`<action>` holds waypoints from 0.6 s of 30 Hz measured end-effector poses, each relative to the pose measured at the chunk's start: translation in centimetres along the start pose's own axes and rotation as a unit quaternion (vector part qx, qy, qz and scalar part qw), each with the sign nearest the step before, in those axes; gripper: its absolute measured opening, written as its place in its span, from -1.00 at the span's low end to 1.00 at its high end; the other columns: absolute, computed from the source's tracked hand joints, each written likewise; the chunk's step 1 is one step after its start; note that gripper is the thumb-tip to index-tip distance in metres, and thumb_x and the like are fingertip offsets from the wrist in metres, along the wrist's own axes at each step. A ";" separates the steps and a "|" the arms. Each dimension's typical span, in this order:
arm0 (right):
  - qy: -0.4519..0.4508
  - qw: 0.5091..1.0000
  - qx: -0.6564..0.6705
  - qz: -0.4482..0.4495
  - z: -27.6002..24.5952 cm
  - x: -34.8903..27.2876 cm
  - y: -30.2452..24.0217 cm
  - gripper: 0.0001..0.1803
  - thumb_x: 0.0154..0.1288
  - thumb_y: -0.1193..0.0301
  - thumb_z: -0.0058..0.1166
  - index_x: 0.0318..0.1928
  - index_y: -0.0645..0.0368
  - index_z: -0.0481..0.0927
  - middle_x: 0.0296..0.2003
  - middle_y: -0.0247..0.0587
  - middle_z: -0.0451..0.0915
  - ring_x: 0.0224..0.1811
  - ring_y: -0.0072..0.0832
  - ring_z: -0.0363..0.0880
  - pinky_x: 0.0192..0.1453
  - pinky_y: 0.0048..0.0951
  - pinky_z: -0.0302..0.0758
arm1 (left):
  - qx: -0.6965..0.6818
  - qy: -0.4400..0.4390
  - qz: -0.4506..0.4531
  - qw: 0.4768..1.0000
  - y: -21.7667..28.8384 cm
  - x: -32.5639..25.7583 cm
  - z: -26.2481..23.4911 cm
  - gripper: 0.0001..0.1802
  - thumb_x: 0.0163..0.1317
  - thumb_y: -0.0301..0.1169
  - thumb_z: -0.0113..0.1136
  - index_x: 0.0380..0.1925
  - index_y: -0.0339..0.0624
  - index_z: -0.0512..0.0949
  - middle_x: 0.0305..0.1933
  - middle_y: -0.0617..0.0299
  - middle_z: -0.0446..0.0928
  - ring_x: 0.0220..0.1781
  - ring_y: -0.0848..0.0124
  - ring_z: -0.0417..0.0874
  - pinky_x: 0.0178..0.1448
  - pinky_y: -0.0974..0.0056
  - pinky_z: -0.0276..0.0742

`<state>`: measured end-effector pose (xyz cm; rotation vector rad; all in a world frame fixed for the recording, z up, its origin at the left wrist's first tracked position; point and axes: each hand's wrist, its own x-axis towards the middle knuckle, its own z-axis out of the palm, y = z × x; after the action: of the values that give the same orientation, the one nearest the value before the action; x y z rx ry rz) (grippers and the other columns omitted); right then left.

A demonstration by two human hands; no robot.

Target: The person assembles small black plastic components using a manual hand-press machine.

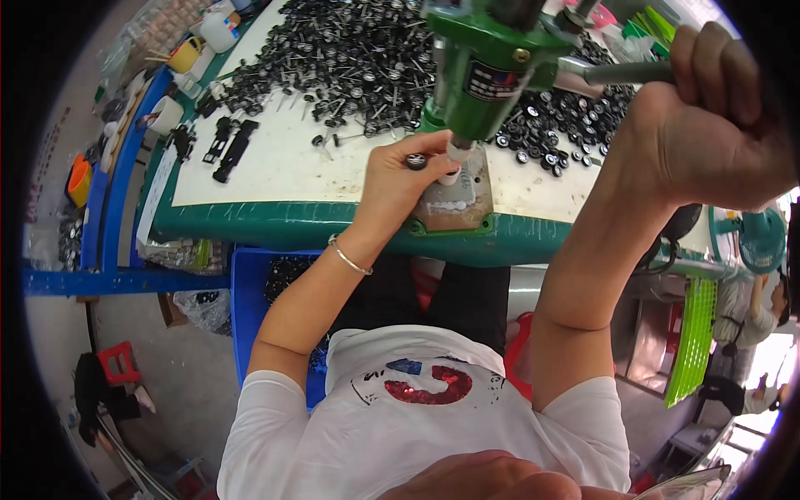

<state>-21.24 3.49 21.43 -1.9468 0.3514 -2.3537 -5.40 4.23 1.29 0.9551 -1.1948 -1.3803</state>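
A green hand press [479, 104] stands at the table's front edge, on a metal base plate [450, 218]. My left hand [390, 177] is closed at the white tip of its ram. A small black toy wheel [416, 162] with a silvery hub sits between its fingers; whether an axle runs from it is hidden. My right hand [721, 125] is raised and wrapped round the press's lever [629, 73] on the right. Below the ram lies a pale block [451, 195] on the plate.
Behind the press spreads a large heap of black wheels, many on metal axles [358, 62]. More loose wheels [550, 125] lie to its right. Black toy chassis parts [236, 150] rest on the left. A blue bin [244, 292] stands below the table edge.
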 end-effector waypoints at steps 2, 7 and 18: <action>0.032 0.999 0.012 0.022 0.3 0.1 -0.1 -0.77 0.23 0.34 -0.08 -0.54 0.02 0.25 -0.70 -0.53 0.08 -0.73 -0.73 -0.07 -0.65 -0.61 -0.13 | -0.014 0.003 0.007 1.000 -0.1 -0.1 0.4 -0.73 0.10 -0.58 0.30 -0.15 -0.28 0.66 -0.41 0.35 0.57 -0.36 0.63 0.53 -0.24 0.52 0.45; 0.103 0.991 0.036 0.084 0.3 0.0 0.2 -0.72 0.12 0.44 -0.20 -0.67 0.02 0.09 -0.72 -0.47 -0.06 -0.70 -0.66 -0.16 -0.59 -0.52 -0.16 | -0.056 -0.012 0.023 0.998 0.0 -0.2 0.5 -0.64 0.16 -0.58 0.25 0.00 -0.31 0.57 -0.29 0.25 0.64 -0.26 0.60 0.60 -0.12 0.47 0.54; 0.023 0.898 0.101 0.428 0.8 2.5 5.5 -0.78 0.39 0.24 0.00 -0.37 0.06 0.46 -0.69 -0.56 0.27 -0.79 -0.75 0.14 -0.77 -0.72 0.08 | -0.054 -0.023 0.094 0.994 -0.1 -0.1 0.7 -0.71 0.17 -0.53 0.25 -0.07 -0.28 0.59 -0.32 0.35 0.55 -0.22 0.62 0.52 -0.13 0.49 0.45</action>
<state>-21.47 -2.49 22.79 -1.2500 0.7457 -1.7513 -6.08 4.39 1.31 0.7198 -1.2004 -1.3090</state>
